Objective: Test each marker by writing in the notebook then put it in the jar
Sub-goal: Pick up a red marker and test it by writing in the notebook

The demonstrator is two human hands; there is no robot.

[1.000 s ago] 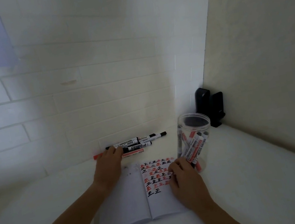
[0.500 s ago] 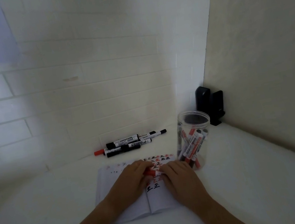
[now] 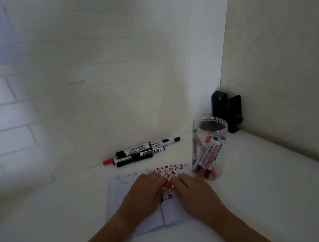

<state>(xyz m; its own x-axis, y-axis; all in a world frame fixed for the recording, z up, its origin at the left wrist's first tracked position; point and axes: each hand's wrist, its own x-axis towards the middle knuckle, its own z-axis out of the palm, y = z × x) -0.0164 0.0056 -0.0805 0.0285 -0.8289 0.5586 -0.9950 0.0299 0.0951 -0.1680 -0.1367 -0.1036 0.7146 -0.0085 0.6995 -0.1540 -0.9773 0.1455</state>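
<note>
An open notebook (image 3: 127, 207) lies on the white table, its right page covered with rows of red and black marks. Over that page my left hand (image 3: 144, 196) and my right hand (image 3: 195, 193) meet and both grip a red marker (image 3: 168, 185); only a short red piece shows between the fingers. A clear plastic jar (image 3: 210, 150) with several red and black markers stands upright just right of the notebook. A pile of loose markers (image 3: 138, 152) lies against the back wall.
A white tiled wall rises behind the table and a beige panel (image 3: 285, 77) closes the right side. Two black upright objects (image 3: 226, 109) stand in the far right corner behind the jar.
My left hand left the marker pile at the wall and came back over the notebook carrying a red marker. My right hand has joined it on the marker.
</note>
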